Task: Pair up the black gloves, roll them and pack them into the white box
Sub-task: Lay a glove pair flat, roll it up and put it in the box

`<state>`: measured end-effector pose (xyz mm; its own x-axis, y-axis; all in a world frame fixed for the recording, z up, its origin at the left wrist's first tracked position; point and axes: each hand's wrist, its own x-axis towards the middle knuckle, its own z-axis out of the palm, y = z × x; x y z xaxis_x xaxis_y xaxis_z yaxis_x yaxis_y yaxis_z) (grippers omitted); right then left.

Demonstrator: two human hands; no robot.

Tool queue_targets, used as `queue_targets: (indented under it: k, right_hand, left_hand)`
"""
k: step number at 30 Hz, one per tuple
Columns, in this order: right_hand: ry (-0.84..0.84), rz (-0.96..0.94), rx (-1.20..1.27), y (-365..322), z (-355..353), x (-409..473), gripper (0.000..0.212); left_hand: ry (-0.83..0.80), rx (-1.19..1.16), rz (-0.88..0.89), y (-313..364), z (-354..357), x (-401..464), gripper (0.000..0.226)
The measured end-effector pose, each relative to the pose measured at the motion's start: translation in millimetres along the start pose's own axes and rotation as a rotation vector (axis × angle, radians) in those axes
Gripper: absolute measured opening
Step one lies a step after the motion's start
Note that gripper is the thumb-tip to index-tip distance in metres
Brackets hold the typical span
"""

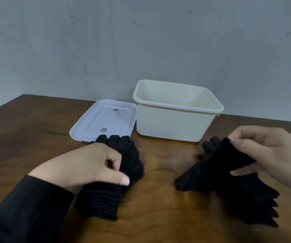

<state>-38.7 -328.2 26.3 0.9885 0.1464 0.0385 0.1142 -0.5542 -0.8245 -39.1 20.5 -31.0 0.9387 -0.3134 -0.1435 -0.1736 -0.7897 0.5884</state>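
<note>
While the left hand (88,165) grips one glove stack (113,176), the right hand (272,155) pinches a lifted glove (228,156).

Scuffed grey-blue wall (106,41) behind a dark, glossy wooden table (27,134).

A plain indoor room, its kind unclear: a dark wooden counter (36,130) stands against a scuffed, bare grey wall (106,41).
</note>
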Motion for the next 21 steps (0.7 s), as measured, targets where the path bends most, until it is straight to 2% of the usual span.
queue_targets:
  k: [3, 6, 8, 10, 15, 16, 18, 21]
  right_hand:
    - [0.083, -0.047, -0.038, -4.6, 20.6, 9.8, 0.027]
    - [0.323, -0.198, -0.06, -7.1, 37.4, 12.3, 0.019]
    - [0.388, -0.291, -0.061, -2.0, 49.0, 8.5, 0.014]
    - [0.344, -0.37, -0.179, 10.3, 64.5, -0.5, 0.008]
    - [-0.012, -0.36, -0.57, 67.1, 109.2, -22.5, 0.01]
    - [-0.049, -0.375, -0.595, 76.2, 114.4, -23.4, 0.009]
    - [-0.068, -0.352, -0.565, 85.1, 116.9, -22.6, 0.024]
    - [-0.028, -0.337, -0.48, 82.8, 116.9, -20.8, 0.042]
  left_hand:
    - [-0.142, 0.04, -0.031, 2.5, -3.4, -7.9, 0.04]
    - [-0.175, 0.089, -0.023, 4.6, -4.3, -12.8, 0.04]
    - [-0.186, 0.114, -0.004, 4.6, -3.7, -13.3, 0.034]
    - [-0.196, 0.119, 0.021, 3.1, -3.6, -13.2, 0.025]
    - [-0.218, 0.116, 0.046, -0.6, -2.5, -11.9, 0.009]
    - [-0.207, 0.118, 0.054, -0.9, -2.4, -11.7, 0.008]
    - [-0.157, 0.083, 0.065, 1.1, -3.5, -11.4, 0.007]
    - [0.019, -0.028, 0.062, 6.8, -6.3, -10.8, 0.01]
